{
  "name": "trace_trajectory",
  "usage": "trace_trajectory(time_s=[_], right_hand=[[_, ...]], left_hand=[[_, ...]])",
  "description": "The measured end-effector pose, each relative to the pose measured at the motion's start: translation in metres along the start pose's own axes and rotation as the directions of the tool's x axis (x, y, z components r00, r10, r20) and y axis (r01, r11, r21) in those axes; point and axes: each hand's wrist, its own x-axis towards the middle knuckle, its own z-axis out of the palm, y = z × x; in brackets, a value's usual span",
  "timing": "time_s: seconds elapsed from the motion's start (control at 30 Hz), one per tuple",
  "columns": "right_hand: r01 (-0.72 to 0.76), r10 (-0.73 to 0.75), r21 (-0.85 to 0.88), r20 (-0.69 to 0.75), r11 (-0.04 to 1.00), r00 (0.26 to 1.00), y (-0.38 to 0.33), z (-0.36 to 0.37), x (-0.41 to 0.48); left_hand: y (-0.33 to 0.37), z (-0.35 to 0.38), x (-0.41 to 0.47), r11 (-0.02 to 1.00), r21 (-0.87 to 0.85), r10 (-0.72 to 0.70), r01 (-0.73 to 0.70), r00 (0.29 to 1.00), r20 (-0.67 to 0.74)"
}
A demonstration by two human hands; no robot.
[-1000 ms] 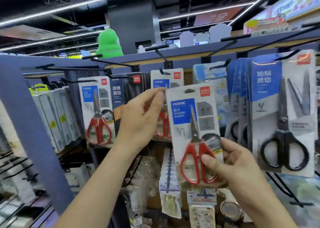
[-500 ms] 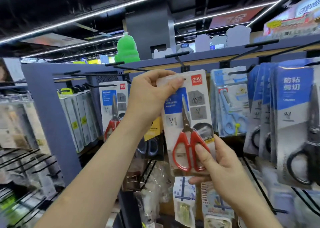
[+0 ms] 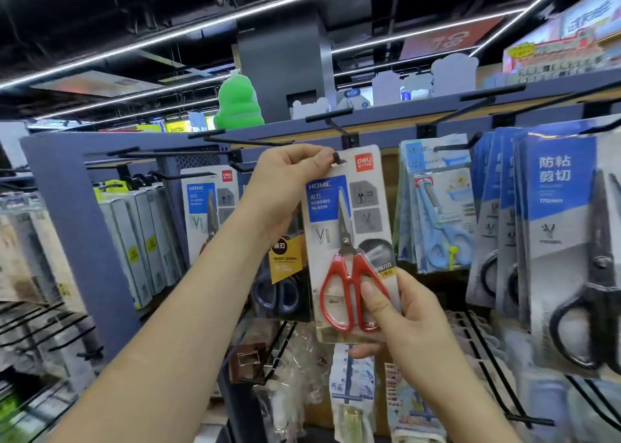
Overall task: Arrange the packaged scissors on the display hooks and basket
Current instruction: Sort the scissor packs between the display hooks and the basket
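Hanging the red scissors pack [image 3: 366,221]: left hand [image 3: 289,173] pinches its top, hook [image 3: 336,156] tip beside the fingertips; right hand [image 3: 413,321] grips the bottom. Next probably slide it back.

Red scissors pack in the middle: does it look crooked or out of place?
Slightly. The red scissors pack sits only at the hook tip, which pokes through its hang hole, so it is not yet hanging on its own. The left hand pinches its top corner and the right hand grips its bottom. No damage shows.
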Motion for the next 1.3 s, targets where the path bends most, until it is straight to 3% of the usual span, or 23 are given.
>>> trace_trajectory(time_s=[0.07,0.13,0.23,0.3,0.4,0.5,0.57,0.63,0.73,0.9,0.97,1.03,1.13,1.3], right_hand=[[0.023,-0.027,-0.068,-0.061,0.997,0.998,0.005,0.002,0.001],[0.094,-0.132,-0.244,-0.142,0.965,0.981,0.009,0.001,0.003],[0.131,-0.233,-0.479,-0.16,0.868,0.959,0.013,0.001,0.012],[0.127,-0.247,-0.502,-0.18,0.855,0.952,0.016,0.004,0.019],[0.146,-0.285,-0.443,-0.266,0.884,0.921,0.022,0.009,0.03],[0.115,-0.288,-0.495,-0.29,0.861,0.913,0.027,0.014,0.041],[0.071,-0.276,-0.581,-0.272,0.811,0.922,0.027,0.013,0.045],[0.027,-0.287,-0.709,-0.25,0.705,0.925,0.024,0.01,0.044],[-0.097,-0.258,-0.814,-0.292,0.573,0.921,0.021,0.009,0.04],[-0.232,-0.174,-0.814,-0.373,0.532,0.911,0.024,0.012,0.036],[-0.239,-0.215,-0.828,-0.391,0.508,0.895,0.02,0.013,0.035],[-0.193,-0.234,-0.796,-0.385,0.573,0.893,0.016,0.014,0.035],[-0.144,-0.187,-0.69,-0.381,0.709,0.905,0.013,0.021,0.032],[-0.154,-0.166,-0.667,-0.39,0.729,0.906,0.014,0.028,0.014]], left_hand=[[-0.006,0.003,0.006,0.986,0.162,0.046,-0.038,0.998,-0.042],[-0.008,0.007,0.01,0.945,0.315,0.111,-0.088,0.992,-0.056],[-0.014,0.011,0.014,0.826,0.544,0.194,-0.149,0.981,-0.026],[-0.024,0.008,0.015,0.714,0.67,0.251,-0.203,0.968,0.026],[-0.041,0.002,0.004,0.625,0.74,0.345,-0.249,0.938,0.024],[-0.062,-0.004,-0.014,0.518,0.814,0.4,-0.263,0.916,0.042],[-0.077,-0.006,-0.028,0.379,0.891,0.384,-0.249,0.919,0.093],[-0.091,-0.006,-0.039,0.328,0.918,0.348,-0.224,0.932,0.103],[-0.104,-0.004,-0.045,0.328,0.92,0.31,-0.215,0.944,0.111],[-0.108,-0.004,-0.046,0.456,0.862,0.289,-0.22,0.953,0.091],[-0.107,-0.007,-0.047,0.529,0.821,0.268,-0.214,0.96,0.078],[-0.103,-0.011,-0.047,0.575,0.789,0.265,-0.218,0.961,0.073],[-0.098,-0.015,-0.046,0.566,0.784,0.306,-0.254,0.948,0.086],[-0.097,-0.022,-0.05,0.535,0.796,0.333,-0.283,0.937,0.109]])
